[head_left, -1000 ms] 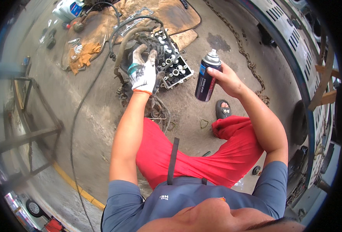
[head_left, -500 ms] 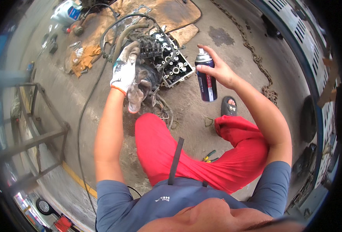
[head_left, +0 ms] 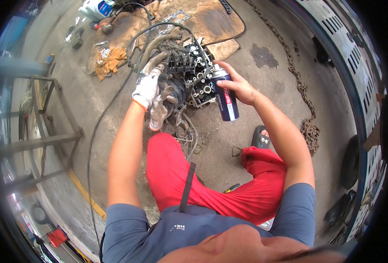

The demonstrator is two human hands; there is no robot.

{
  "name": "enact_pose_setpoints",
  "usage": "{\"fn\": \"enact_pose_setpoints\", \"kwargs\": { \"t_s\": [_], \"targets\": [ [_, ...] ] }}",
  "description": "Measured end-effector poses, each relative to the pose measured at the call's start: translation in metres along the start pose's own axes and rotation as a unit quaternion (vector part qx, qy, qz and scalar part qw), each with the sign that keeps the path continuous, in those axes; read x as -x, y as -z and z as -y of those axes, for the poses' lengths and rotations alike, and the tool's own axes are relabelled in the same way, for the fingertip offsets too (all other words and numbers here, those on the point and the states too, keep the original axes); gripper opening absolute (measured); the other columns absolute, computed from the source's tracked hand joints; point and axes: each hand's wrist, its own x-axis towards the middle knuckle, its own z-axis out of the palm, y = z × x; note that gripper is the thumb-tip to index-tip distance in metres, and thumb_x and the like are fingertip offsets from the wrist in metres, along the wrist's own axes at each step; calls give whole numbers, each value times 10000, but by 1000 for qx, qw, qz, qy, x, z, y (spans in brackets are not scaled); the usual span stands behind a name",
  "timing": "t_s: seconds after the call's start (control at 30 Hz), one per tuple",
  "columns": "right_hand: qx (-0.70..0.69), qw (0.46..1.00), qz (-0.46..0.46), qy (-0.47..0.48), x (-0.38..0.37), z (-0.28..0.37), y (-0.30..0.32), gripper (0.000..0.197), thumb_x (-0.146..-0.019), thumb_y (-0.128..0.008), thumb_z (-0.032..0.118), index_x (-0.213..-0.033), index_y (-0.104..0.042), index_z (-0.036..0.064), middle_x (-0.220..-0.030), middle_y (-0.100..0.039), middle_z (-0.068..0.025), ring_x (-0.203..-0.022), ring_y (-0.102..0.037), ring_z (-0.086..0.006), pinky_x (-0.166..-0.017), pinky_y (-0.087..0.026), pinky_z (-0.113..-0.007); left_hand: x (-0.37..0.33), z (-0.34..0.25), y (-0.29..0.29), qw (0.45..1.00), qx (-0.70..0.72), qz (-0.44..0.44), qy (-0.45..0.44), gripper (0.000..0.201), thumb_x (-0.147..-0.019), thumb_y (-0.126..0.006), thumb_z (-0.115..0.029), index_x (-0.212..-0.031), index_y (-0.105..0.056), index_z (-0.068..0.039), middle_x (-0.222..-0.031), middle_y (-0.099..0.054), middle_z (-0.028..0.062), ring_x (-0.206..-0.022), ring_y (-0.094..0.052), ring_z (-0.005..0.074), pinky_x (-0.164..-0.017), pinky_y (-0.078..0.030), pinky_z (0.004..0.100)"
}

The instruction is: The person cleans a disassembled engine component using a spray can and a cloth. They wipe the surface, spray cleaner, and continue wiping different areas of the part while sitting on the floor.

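Our left hand (head_left: pixel 147 84), wearing a white glove (head_left: pixel 143 94), is near a thick hose (head_left: pixel 150 47), and we cannot tell if it grasps something. Just right of it lies a loose, soiled glove (head_left: pixel 159 115), then farther the cylinder head (head_left: pixel 202 90), and beside this the dark aerosol can (head_left: pixel 226 103), which our bare right hand (head_left: pixel 241 89) grasps nearly upright.

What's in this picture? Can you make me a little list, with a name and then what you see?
Left hand: in a dirty white glove, at the engine
Right hand: bare, holding a dark spray can upright, finger at its top
Spare glove: against the engine, dirty
Trousers: red
Floor: rusty chain, orange cloth
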Motion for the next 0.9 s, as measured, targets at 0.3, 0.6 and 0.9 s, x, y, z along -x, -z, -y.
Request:
{"fn": "enact_pose_setpoints", "kwargs": {
  "t_s": [0.3, 0.6, 0.9],
  "targets": [
    [285, 956, -33, 68, -8, -1, -7, 823, -885, -837, 270, -1615, -459, 243, -1277, -643, -133, -1076, -683, -255, -957, -562, -397, 4, 1, 4, 999, -21, 29, 11, 483, -1111, -484, -128, -1591, -523, -92, -1548, -579, 22, -1333, -555, 135, -1173, -428, 299],
    [549, 771, -98, 309, 1, 65, -47, 691, -857, -801, 157, -1494, -566, 285, -1211, -585, -190, -1055, -669, -366, -882, -591, -462, 9, -10, 9, 982, -185, -15, 22, 495, -1104, -579, -247, -1584, -533, -133, -1503, -642, 86, -1328, -634, 203, -1152, -459, 326],
    [565, 767, -130, 274, 14, 65, -33, 660, -873, -823, 201, -1475, -590, 341, -1302, -586, -138, -1010, -724, -370, -825, -622, -462, 51, -11, 22, 925, -165, -343, 7, 566, -1066, -657, -463, -1378, -637, 9, -1322, -725, 185, -1234, -691, 287, -1082, -535, 410]
  ]
}}
